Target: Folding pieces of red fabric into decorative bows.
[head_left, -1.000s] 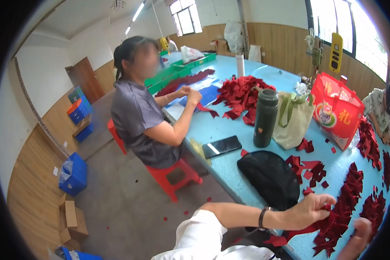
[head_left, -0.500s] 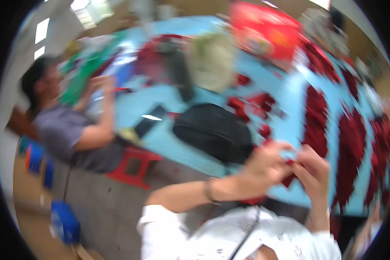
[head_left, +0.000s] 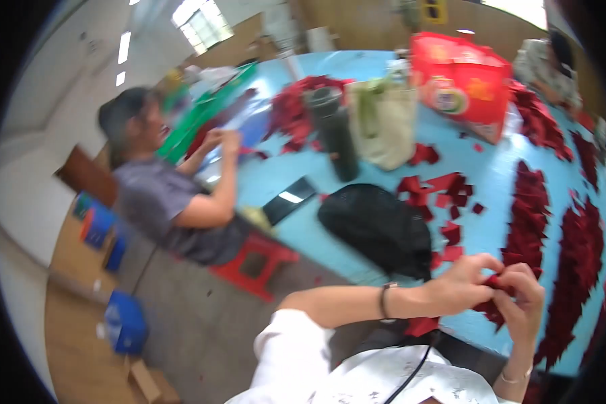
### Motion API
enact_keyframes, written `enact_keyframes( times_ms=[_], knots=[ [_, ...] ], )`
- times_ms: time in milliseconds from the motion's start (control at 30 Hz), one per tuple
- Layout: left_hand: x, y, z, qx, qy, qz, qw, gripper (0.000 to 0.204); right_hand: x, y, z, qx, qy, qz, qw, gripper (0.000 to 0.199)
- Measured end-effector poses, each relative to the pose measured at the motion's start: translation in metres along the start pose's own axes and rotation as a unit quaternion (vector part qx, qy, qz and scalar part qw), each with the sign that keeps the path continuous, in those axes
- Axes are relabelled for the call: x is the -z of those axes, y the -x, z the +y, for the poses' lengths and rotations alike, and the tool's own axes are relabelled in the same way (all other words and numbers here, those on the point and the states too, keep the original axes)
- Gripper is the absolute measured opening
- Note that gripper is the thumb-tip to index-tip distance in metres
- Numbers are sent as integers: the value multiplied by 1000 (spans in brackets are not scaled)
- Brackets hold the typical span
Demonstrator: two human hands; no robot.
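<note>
My left hand (head_left: 456,287) and my right hand (head_left: 522,296) meet above the near edge of the blue table (head_left: 370,273). A small dark red piece, like folded cloth (head_left: 493,281), is pinched between the fingertips of both. Its exact shape is partly covered by my fingers. Just beneath and beyond my hands runs a long row of overlapping dark red pieces (head_left: 526,212). Loose red scraps (head_left: 451,232) lie left of that row, close to my left hand. A black bag (head_left: 374,225) rests on the table left of my left wrist.
A person in a grey shirt (head_left: 158,195) sits at the left beside a red stool (head_left: 256,262). Farther back stand a dark tumbler (head_left: 333,131), a cream tote bag (head_left: 387,124) and a big red bag (head_left: 461,87). A dark phone-like slab (head_left: 289,200) lies near that person. Another person (head_left: 549,71) works far right.
My view has swung left, so the table and its things appear farther right and lower. Both hands stay together on the small red piece. The picture is less smeared.
</note>
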State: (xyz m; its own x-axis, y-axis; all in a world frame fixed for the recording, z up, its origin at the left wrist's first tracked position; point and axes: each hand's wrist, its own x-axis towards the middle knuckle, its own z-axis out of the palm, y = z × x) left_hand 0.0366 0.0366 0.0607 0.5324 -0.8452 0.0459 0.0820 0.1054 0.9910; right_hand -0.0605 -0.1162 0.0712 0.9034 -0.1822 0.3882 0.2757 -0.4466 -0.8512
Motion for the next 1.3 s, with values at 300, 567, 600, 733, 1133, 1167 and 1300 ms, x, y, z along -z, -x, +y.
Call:
enact_keyframes(
  times_ms=[300, 567, 600, 733, 1133, 1167, 1300],
  knots=[
    [-2, 16, 14, -29, -89, 44, 995, 31, -13, -4, -12, 69, 104, 8, 992, 21],
    [3, 9, 19, -69, -196, 38, 977, 12, -10, -12, -13, 89, 125, 11, 988, 20],
    [1, 14, 21, -68, -194, 36, 978, 12, -9, -11, -16, 87, 127, 11, 988, 20],
    [7, 12, 38, -88, -89, 124, 984, 13, -9, -14, -7, 12, -148, 83, 985, 33],
    [6, -3, 17, -32, 155, 176, 972, 24, -36, -1, 18, -172, -357, 47, 917, 18],
    [6, -3, 16, -30, 153, 174, 972, 24, -38, 1, 16, -172, -350, 59, 919, 14],
    [5, -4, 7, 6, 155, 149, 977, 27, -41, 6, 17, -166, -316, 78, 931, 6]
  ],
)
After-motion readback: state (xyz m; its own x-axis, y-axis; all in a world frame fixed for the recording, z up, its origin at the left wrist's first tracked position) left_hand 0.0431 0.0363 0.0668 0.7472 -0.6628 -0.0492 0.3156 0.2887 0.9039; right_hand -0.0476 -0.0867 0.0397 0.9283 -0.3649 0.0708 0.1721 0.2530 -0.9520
